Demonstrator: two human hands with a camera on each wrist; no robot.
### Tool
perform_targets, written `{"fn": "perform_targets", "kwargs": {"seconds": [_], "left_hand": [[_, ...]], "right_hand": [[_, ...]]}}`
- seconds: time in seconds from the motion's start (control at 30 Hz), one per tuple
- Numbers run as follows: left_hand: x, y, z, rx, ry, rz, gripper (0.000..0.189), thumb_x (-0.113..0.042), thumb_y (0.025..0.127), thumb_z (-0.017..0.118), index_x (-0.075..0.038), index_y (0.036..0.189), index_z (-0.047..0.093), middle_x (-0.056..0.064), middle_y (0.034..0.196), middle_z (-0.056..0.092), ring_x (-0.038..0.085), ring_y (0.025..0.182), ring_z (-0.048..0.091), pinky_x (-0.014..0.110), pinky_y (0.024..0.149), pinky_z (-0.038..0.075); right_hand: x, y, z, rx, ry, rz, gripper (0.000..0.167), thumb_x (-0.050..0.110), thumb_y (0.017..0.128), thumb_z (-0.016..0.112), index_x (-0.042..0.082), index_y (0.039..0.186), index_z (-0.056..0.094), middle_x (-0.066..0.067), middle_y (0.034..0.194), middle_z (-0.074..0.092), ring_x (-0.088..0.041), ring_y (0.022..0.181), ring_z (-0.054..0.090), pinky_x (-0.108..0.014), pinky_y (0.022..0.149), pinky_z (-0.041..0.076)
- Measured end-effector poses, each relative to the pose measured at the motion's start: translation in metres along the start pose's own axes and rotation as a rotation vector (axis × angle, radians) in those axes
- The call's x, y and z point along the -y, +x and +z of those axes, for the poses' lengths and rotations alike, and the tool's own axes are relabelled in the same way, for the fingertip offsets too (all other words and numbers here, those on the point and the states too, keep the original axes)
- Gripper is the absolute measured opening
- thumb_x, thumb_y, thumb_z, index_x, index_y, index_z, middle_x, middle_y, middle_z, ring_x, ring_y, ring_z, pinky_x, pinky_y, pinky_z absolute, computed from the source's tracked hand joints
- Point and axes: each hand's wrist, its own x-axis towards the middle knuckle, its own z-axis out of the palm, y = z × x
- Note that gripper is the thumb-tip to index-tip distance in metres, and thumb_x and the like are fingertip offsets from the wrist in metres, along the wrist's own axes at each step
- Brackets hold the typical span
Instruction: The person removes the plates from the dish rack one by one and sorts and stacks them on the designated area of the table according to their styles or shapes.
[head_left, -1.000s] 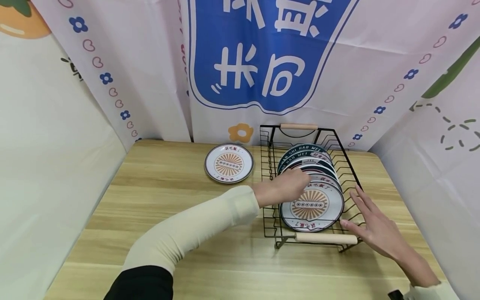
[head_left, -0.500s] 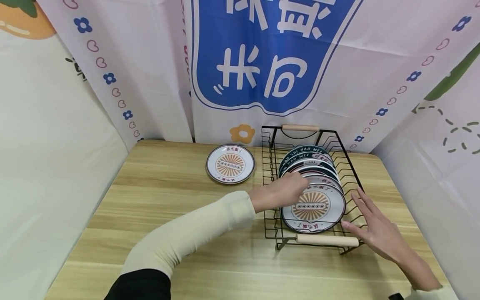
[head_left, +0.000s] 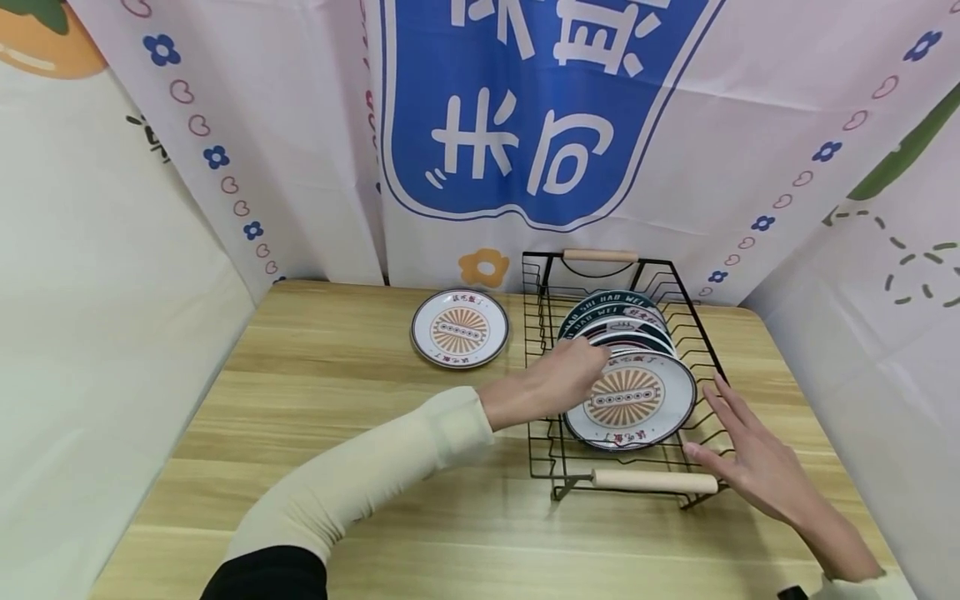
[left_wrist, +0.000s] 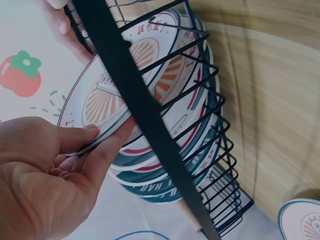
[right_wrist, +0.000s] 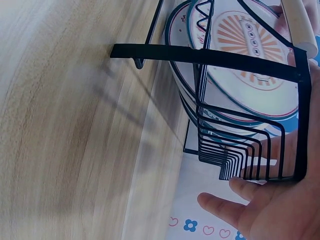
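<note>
In the head view, my left hand (head_left: 564, 377) pinches the upper left rim of the front white plate (head_left: 630, 404), which has an orange sunburst print. The left wrist view shows the thumb on the plate's printed face and fingers behind it. The plate leans in a black wire dish rack (head_left: 546, 467), its lower edge raised above the rack's near bottom wires. Behind it stand several more plates (head_left: 611, 298), some with dark green rims. My right hand (head_left: 761, 454) rests against the rack's right side near the front corner, fingers extended, as the right wrist view (right_wrist: 280, 210) also shows.
Left of the rack, another sunburst plate (head_left: 460, 328) lies flat on the wooden table (head_left: 315, 417). A wooden handle (head_left: 655, 481) crosses the rack's near end, and a second handle (head_left: 600, 255) the far end. Printed cloth (head_left: 675, 167) hangs behind the table.
The front plate has risen slightly and turned in the rack, shifting a little to the right, with my left hand holding its rim. The right hand stays at the rack's side.
</note>
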Motion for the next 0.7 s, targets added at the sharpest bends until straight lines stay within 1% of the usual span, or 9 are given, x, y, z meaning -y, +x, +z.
{"fn": "perform_targets", "kwargs": {"seconds": [0.07, 0.13, 0.23, 0.33, 0.43, 0.53, 0.57, 0.63, 0.7], "left_hand": [[-0.001, -0.002, -0.004, -0.018, 0.0, 0.003, 0.029, 0.006, 0.1, 0.062, 0.004, 0.129, 0.067, 0.012, 0.097, 0.076, 0.011, 0.07, 0.07, 0.008, 0.058, 0.05], [-0.002, -0.005, -0.009, -0.027, -0.009, -0.001, 0.03, 0.007, 0.101, 0.057, 0.004, 0.13, 0.066, 0.011, 0.09, 0.075, 0.01, 0.062, 0.066, 0.009, 0.053, 0.048], [-0.004, -0.009, -0.017, -0.048, -0.035, -0.015, 0.028, 0.002, 0.106, 0.055, 0.003, 0.132, 0.064, 0.008, 0.083, 0.072, 0.009, 0.055, 0.061, 0.011, 0.047, 0.046], [-0.004, -0.012, -0.027, -0.086, -0.05, -0.013, 0.024, -0.007, 0.109, 0.057, 0.002, 0.13, 0.065, 0.008, 0.08, 0.071, 0.009, 0.055, 0.061, 0.01, 0.049, 0.047], [-0.001, -0.016, -0.037, -0.133, -0.053, 0.002, 0.021, -0.011, 0.108, 0.06, 0.0, 0.124, 0.067, 0.007, 0.078, 0.07, 0.009, 0.057, 0.061, 0.011, 0.052, 0.048], [0.003, -0.022, -0.048, -0.167, -0.124, -0.006, 0.019, -0.011, 0.108, 0.061, 0.0, 0.121, 0.067, 0.007, 0.08, 0.07, 0.01, 0.057, 0.062, 0.015, 0.05, 0.049], [0.005, -0.025, -0.052, -0.182, -0.149, -0.007, 0.018, -0.011, 0.108, 0.061, 0.001, 0.121, 0.067, 0.008, 0.083, 0.072, 0.011, 0.058, 0.063, 0.015, 0.05, 0.05], [0.009, -0.031, -0.06, -0.214, -0.237, -0.016, 0.019, -0.008, 0.108, 0.06, 0.002, 0.122, 0.066, 0.013, 0.091, 0.075, 0.013, 0.06, 0.066, 0.016, 0.05, 0.052], [0.014, -0.037, -0.068, -0.26, -0.288, -0.024, 0.019, -0.006, 0.108, 0.059, 0.003, 0.123, 0.066, 0.016, 0.099, 0.077, 0.014, 0.064, 0.069, 0.017, 0.051, 0.054]], "right_hand": [[0.001, 0.0, 0.0, -0.005, -0.001, 0.001, 0.094, 0.047, 0.098, 0.07, 0.007, 0.168, 0.022, -0.011, 0.178, 0.006, -0.063, 0.129, 0.052, -0.073, 0.068, 0.053], [0.001, 0.0, 0.001, -0.011, -0.003, 0.004, 0.094, 0.047, 0.098, 0.071, 0.007, 0.168, 0.023, -0.013, 0.178, 0.008, -0.063, 0.129, 0.052, -0.074, 0.069, 0.053], [0.001, 0.0, 0.001, -0.009, -0.005, 0.008, 0.095, 0.047, 0.098, 0.071, 0.006, 0.168, 0.022, -0.015, 0.177, 0.01, -0.063, 0.128, 0.053, -0.076, 0.071, 0.052], [0.001, 0.0, 0.001, -0.01, -0.001, 0.01, 0.095, 0.047, 0.098, 0.071, 0.005, 0.168, 0.023, -0.014, 0.178, 0.01, -0.064, 0.13, 0.051, -0.077, 0.073, 0.051], [0.001, -0.001, 0.001, -0.009, 0.0, 0.01, 0.095, 0.047, 0.098, 0.071, 0.006, 0.168, 0.022, -0.013, 0.178, 0.008, -0.064, 0.131, 0.05, -0.078, 0.073, 0.051], [0.001, -0.001, 0.001, -0.01, 0.0, 0.01, 0.094, 0.047, 0.098, 0.07, 0.008, 0.169, 0.021, -0.014, 0.178, 0.009, -0.062, 0.126, 0.055, -0.077, 0.072, 0.051], [0.001, -0.002, 0.001, -0.009, 0.0, 0.009, 0.094, 0.047, 0.098, 0.07, 0.008, 0.169, 0.021, -0.015, 0.177, 0.01, -0.062, 0.124, 0.057, -0.076, 0.071, 0.052], [0.002, -0.002, 0.001, -0.01, 0.004, 0.007, 0.094, 0.046, 0.099, 0.07, 0.008, 0.169, 0.021, -0.016, 0.177, 0.01, -0.061, 0.12, 0.06, -0.075, 0.069, 0.052], [0.002, -0.001, 0.001, -0.011, 0.008, 0.004, 0.093, 0.046, 0.099, 0.07, 0.008, 0.169, 0.021, -0.015, 0.177, 0.01, -0.06, 0.118, 0.062, -0.073, 0.068, 0.053]]}}
